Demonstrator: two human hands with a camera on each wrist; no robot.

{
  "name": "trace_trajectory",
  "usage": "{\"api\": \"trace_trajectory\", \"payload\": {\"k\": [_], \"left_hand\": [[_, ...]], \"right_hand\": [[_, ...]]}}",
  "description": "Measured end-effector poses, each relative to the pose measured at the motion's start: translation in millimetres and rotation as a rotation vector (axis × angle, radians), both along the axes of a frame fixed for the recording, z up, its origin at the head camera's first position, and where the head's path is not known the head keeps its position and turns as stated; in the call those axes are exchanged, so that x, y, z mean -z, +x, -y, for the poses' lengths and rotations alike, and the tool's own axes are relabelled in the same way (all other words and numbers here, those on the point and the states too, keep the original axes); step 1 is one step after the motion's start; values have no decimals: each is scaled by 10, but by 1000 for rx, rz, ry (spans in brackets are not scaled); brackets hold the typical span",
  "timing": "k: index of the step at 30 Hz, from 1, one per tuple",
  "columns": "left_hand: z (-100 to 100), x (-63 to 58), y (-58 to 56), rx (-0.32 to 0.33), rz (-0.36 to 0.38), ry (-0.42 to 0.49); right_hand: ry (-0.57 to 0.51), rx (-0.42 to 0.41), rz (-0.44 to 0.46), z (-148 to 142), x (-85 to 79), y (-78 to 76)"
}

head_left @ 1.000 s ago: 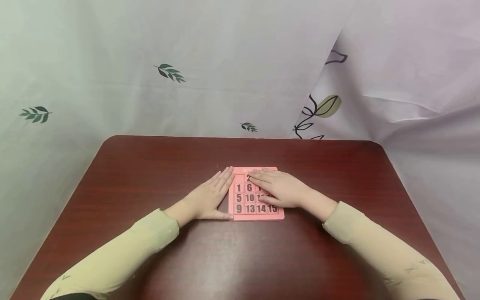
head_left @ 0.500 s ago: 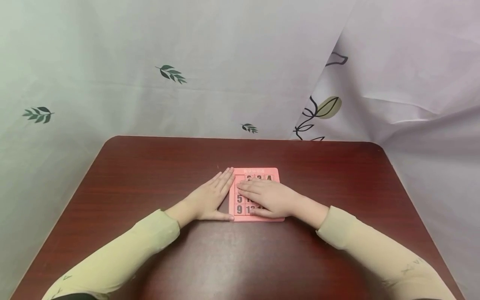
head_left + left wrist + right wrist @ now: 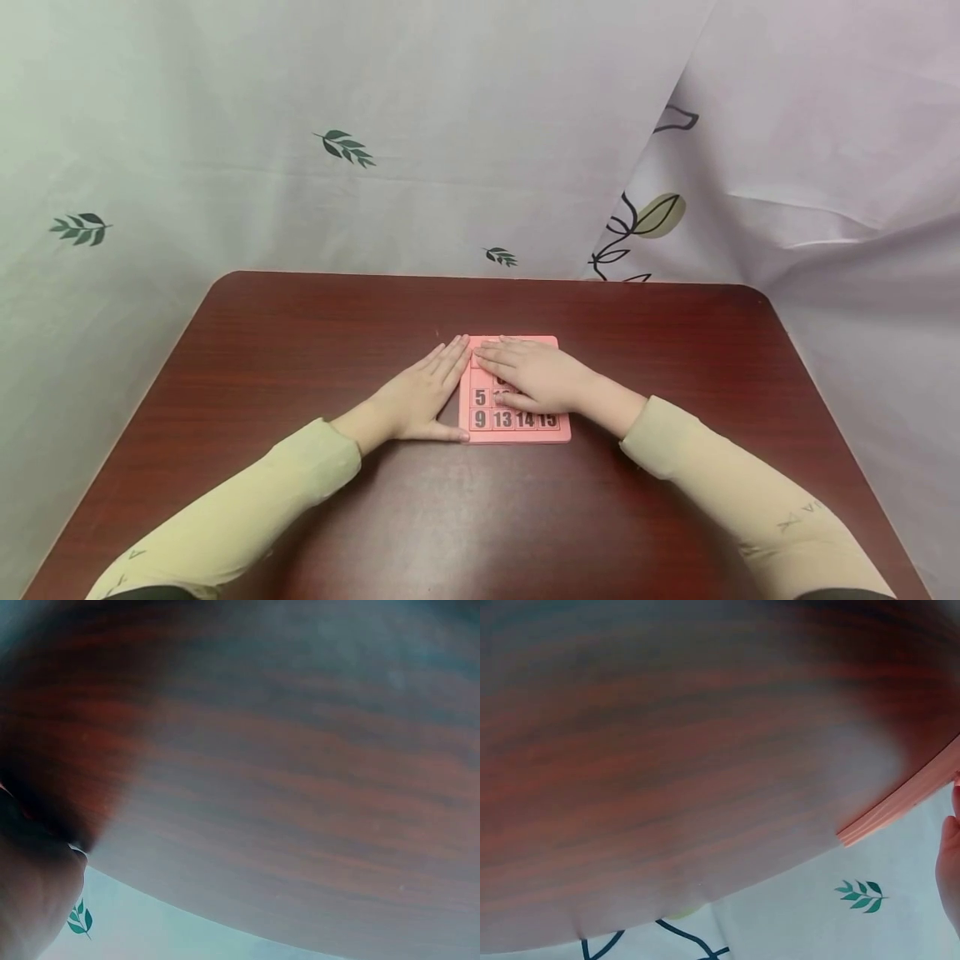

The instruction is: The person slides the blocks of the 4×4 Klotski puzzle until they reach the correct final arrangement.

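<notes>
A pink sliding number puzzle (image 3: 516, 436) lies flat on the dark red wooden table. My left hand (image 3: 417, 395) rests along its left side, fingertips at the upper left edge and thumb at the lower left corner. Across the upper part lies my right hand (image 3: 543, 373), its fingers extended and fingertips over the top left tiles. The tiles 5, 9, 13, 14 and 15 show, with a bare pink slot above the 5; my right hand hides most others. In the right wrist view the puzzle's side (image 3: 900, 796) shows near the right hand (image 3: 949, 874).
The table (image 3: 315, 333) has rounded far corners. Behind it hangs a pale curtain (image 3: 450, 125) with leaf prints. Both forearms in light sleeves reach in from the near side. The left wrist view mostly shows blurred tabletop (image 3: 300, 787).
My right hand slid down and left over the tiles, then back up to the top left. The slot above the 5 held the 1 earlier and now looks bare. My left hand stays put.
</notes>
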State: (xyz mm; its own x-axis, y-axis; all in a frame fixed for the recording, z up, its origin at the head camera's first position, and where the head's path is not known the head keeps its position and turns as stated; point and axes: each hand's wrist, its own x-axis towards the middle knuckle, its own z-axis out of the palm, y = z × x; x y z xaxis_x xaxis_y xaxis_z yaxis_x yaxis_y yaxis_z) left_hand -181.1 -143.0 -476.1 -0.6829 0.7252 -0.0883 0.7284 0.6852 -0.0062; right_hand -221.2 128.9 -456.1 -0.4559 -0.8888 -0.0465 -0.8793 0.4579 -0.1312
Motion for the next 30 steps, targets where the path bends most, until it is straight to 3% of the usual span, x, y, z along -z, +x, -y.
{"api": "trace_trajectory", "payload": {"k": [9, 21, 25, 30], "left_hand": [[-6, -22, 15, 2, 4, 4], [-4, -18, 17, 1, 6, -7], [-1, -15, 16, 5, 2, 0], [-6, -11, 9, 7, -1, 2]], "right_hand": [[-51, -6, 3, -54, -22, 93], [-83, -175, -113, -164, 70, 455], [-69, -171, -107, -144, 58, 448], [-45, -85, -19, -95, 18, 332]]}}
